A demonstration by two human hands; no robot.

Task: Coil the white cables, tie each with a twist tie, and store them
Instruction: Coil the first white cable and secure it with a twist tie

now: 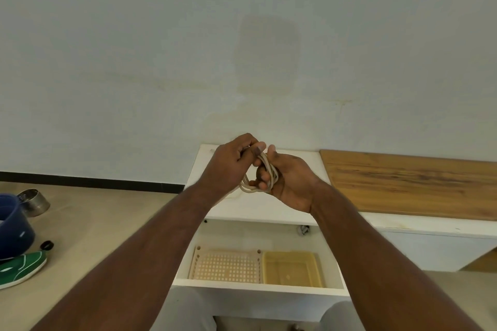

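A coiled white cable (269,169) is held up in front of me, above the white cabinet top (242,209). My right hand (289,180) grips the coil, its fingers curled round the loops from below. My left hand (231,161) pinches the top of the coil between thumb and fingers; whether a twist tie is in that pinch is hidden. Loops of the cable hang out below between the two hands.
An open white drawer (258,286) below holds a perforated beige basket (226,266) and a yellow tray (291,267). A wooden board (411,183) lies on the cabinet at right. On the floor at left are a blue bucket (13,231), a steel tin (35,201) and a green shoe (21,269).
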